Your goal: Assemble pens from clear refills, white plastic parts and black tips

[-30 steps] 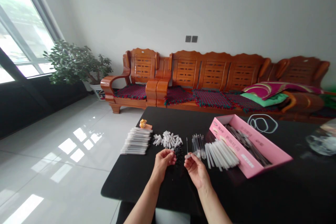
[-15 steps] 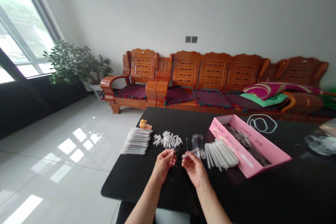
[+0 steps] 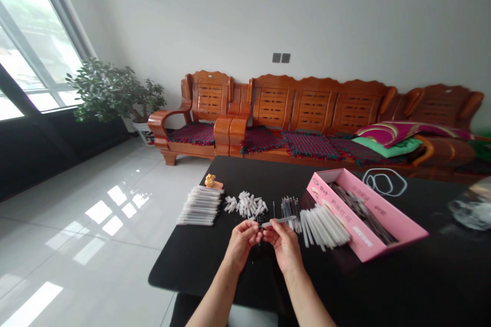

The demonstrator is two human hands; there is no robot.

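My left hand (image 3: 242, 243) and my right hand (image 3: 284, 245) meet over the near part of the black table (image 3: 215, 265). My right hand pinches a clear pen barrel (image 3: 282, 220) that points right and away. My left hand is closed in a pinch against the barrel's near end, on a small piece I cannot make out. Just beyond the fingers lie small black parts (image 3: 262, 220), a heap of white caps (image 3: 247, 204), thin refills (image 3: 290, 206) and a fan of white barrels (image 3: 324, 225).
A stack of finished pens (image 3: 201, 205) lies at the table's left edge beside a small orange figure (image 3: 210, 181). A pink box (image 3: 364, 214) of dark pens, white rubber bands (image 3: 383, 182) and a clear bag (image 3: 473, 209) are to the right. A wooden sofa (image 3: 307, 112) stands behind.
My hands have come together: the right hand brought the clear barrel left and up to the left hand's fingertips, which now touch its near end.
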